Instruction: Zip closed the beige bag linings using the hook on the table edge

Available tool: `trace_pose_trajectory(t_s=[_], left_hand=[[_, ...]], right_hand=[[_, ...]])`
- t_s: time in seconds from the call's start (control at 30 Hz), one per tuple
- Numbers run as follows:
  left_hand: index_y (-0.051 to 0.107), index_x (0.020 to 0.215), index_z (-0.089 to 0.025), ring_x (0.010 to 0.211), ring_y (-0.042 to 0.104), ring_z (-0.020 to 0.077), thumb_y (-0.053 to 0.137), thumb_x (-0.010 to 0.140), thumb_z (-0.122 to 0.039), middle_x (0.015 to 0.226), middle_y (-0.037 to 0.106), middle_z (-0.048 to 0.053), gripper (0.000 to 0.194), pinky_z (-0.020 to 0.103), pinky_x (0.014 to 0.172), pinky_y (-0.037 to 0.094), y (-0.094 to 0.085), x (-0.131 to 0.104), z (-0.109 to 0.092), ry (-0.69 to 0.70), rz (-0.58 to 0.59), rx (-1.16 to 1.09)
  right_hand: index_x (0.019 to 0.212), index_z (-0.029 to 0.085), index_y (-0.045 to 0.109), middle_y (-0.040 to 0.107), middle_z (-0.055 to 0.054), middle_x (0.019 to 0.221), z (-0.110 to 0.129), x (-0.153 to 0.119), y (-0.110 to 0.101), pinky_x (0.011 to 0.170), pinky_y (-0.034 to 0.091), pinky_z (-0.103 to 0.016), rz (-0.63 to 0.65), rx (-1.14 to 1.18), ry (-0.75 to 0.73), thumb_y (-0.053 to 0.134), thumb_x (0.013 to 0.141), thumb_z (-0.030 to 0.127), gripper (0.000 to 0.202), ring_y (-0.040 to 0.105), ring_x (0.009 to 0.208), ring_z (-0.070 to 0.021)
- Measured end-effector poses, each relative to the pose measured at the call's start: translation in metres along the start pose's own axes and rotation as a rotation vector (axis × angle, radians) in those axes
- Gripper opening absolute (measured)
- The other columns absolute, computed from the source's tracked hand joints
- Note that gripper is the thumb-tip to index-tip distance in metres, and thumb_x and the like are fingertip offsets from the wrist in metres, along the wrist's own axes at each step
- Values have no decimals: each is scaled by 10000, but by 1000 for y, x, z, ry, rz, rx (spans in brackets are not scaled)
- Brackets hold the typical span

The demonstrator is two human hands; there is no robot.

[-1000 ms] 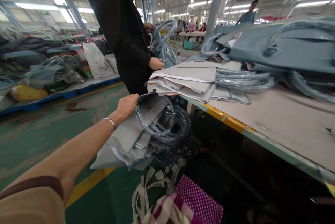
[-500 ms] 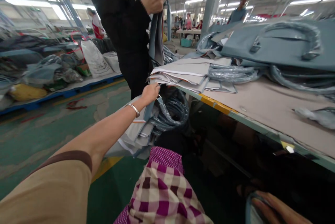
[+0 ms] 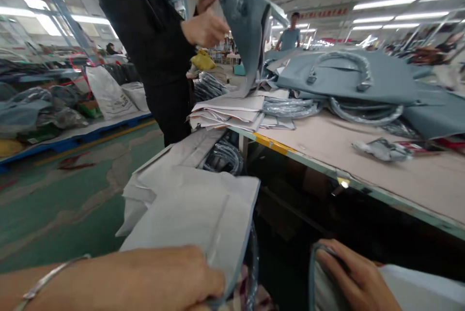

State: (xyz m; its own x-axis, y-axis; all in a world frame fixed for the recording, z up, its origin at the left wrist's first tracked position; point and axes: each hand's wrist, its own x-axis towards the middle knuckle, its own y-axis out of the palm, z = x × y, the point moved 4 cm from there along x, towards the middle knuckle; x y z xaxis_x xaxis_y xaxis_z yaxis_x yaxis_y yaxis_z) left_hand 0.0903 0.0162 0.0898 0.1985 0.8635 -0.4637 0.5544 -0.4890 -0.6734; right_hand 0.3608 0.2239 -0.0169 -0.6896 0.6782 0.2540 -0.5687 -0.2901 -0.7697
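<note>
My left hand [image 3: 181, 277], with a metal bracelet at the wrist, is closed on the edge of a bag panel [image 3: 189, 209] whose pale grey lining side faces up; a plastic-wrapped handle hangs at its right edge. At the lower right my right hand [image 3: 352, 272] grips another blue-edged panel [image 3: 323, 282], fingers wrapped over its rim. Beyond the left panel lie more pale panels [image 3: 145, 180] and a coil of wrapped handles [image 3: 225, 156]. A stack of pale panels [image 3: 228, 110] rests on the table corner.
The table [image 3: 363, 156] spans the right, bearing blue-grey bags [image 3: 341, 76] and crumpled plastic [image 3: 381, 148]. A person in black [image 3: 152, 49] stands ahead, holding up a blue-grey bag piece [image 3: 243, 25]. Another person [image 3: 289, 35] is farther back. At left, a blue pallet [image 3: 72, 139] carries sacks.
My left hand has drawn back toward me with a panel from beside the table. The right hand has risen further into view with its panel. The person in black now holds a bag piece over the stack.
</note>
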Motion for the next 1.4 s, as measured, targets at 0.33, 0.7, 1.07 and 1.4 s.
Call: trace_pose_trajectory(t_s=[0.33,0.7,1.07,1.4], left_hand=[[675,1011,-224,778,641,156,479,927,-490,866,698,9,341,229,727,497,-33,146,50,111,-204,-93],[682,759,-171,744,615,215,565,777,-685,773,674,41,527,260,652,441,-126,203,161,-157,-325,-19],[660,918,-163,804,555,143,455,948,-445,835,608,-3,350,210,739,417,-112,161,19,360,-423,-223],[745,1006,-165,990,641,193,558,930,-426,1013,731,46,330,255,908,468,-70,216,-64,532,-317,-455]], right_hand=[[965,235,725,737,-32,988,0,-6,7,804,580,-240,104,54,132,485,993,532,383,710,893,-181],[970,284,720,726,-3,976,-15,-2,11,781,568,-271,182,-64,167,452,1004,553,381,692,886,-185],[850,206,676,662,-3,810,11,-8,-34,691,482,-219,21,46,185,435,1035,463,397,626,739,-141],[770,153,624,575,11,699,44,13,-114,615,381,-221,-197,169,107,502,1006,345,328,515,643,-102]])
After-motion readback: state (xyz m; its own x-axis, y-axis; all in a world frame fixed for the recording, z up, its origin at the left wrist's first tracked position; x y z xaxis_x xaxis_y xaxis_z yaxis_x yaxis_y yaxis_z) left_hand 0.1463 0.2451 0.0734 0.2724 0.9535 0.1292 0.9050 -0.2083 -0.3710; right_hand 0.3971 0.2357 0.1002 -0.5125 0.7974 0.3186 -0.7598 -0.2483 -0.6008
